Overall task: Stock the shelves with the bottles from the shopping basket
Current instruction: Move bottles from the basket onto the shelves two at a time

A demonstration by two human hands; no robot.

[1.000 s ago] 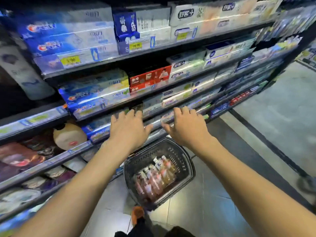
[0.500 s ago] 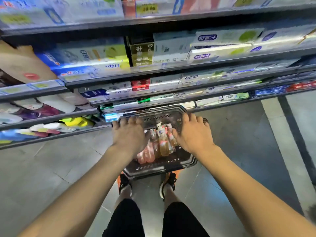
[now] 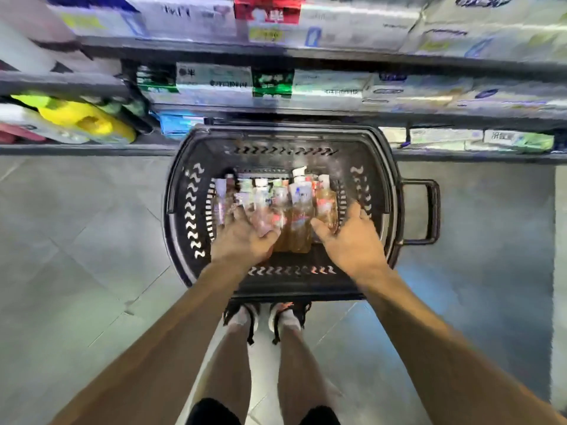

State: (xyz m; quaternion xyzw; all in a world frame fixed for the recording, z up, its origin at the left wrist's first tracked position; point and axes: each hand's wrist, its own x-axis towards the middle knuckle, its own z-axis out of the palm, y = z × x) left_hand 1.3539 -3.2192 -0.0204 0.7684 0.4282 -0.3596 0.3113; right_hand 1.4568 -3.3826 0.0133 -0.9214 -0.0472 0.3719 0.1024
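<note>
So the view has dropped a lot in the last second: a moment ago both hands were up at shelf height over the boxes, and now they're down inside the shopping basket (image 3: 181, 210) on the floor, right among the bottles (image 3: 294, 210). That reads to me like the bend-down-and-grab part of the job is just starting, with nothing lifted out yet and all the stocking still to do. The left hand (image 3: 242, 237) lies on top of the pinkish bottles on the left side of the bunch, fingers curled over them, but I honestly can't tell if it has actually closed on one or is just resting there. The right hand (image 3: 352, 240) is spread wide with the thumb stretched toward the amber bottles, touching or just beside the rightmost one, not gripping anything from what I can see. The bottles sit packed side by side in the middle of the basket, white caps pointing to the far side. The basket itself is just in front of the person's shoes (image 3: 267, 317), pushed up near the bottom shelf (image 3: 92, 150), with its handle (image 3: 429, 210) sticking out to the right. As for writing: everything's motion-blurred. The boxes (image 3: 214, 84) on the shelves have print and there's a yellow price tag (image 3: 265, 34) up top, but I can't read any of it, and the bottle labels are just red and blue smudges.
</note>
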